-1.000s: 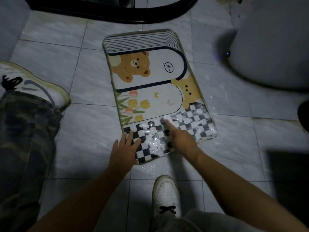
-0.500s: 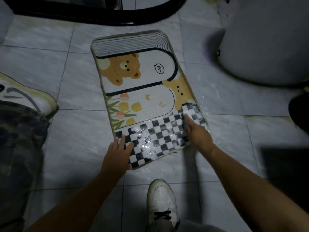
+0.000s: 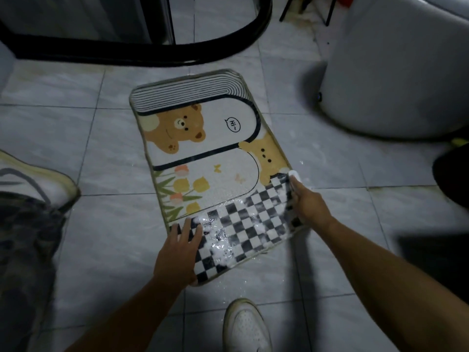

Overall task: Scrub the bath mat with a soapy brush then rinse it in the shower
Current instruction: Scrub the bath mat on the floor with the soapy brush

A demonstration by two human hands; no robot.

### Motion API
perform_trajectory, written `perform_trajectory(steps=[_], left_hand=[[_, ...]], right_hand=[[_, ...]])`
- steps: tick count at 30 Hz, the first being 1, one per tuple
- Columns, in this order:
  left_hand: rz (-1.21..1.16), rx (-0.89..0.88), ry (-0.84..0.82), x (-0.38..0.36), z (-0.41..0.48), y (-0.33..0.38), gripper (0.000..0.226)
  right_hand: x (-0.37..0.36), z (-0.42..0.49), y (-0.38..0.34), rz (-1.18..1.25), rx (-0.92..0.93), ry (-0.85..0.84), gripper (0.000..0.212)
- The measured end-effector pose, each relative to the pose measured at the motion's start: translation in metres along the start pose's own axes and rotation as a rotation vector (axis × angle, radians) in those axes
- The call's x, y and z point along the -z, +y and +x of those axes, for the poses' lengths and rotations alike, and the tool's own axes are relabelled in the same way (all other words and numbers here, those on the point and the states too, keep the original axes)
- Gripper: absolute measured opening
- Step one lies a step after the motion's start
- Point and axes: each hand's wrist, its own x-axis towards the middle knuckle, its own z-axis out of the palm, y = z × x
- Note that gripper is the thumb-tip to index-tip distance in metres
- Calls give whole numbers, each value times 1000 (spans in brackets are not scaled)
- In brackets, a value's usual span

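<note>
Grey floor tiles (image 3: 101, 237) carry the bath mat (image 3: 215, 138), lying flat. Our left hand (image 3: 177, 252) presses its near corner, grip wide. Our blurred right hand (image 3: 308, 203) has its grip round a white brush (image 3: 295, 176), mostly hidden, at the mat's right edge.
</note>
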Motion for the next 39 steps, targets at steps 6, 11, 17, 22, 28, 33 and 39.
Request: perform_trajectory(steps=[6, 11, 17, 22, 28, 33, 39], left_hand=[[-24, -20, -97, 3, 4, 1, 128], [37, -20, -104, 3, 4, 3, 124], [-30, -29, -72, 1, 8, 2, 121], [-22, -25, -94, -5, 10, -2, 133], [-44, -44, -73, -8, 9, -9, 135], [-57, -57, -64, -5, 5, -13, 134], [-56, -46, -50, -9, 4, -12, 136]], right_hand=[[-19, -17, 0, -141, 189, -222, 49], [5, 16, 22, -63, 5, -43, 44], [-4, 19, 19, -55, 113, -80, 43], [-14, 20, 2, -21, 74, -55, 40], [0, -1, 26, -23, 26, -108, 46], [-35, -50, -5, 63, 219, -231, 39], [5, -39, 31, -342, 319, -99, 40]])
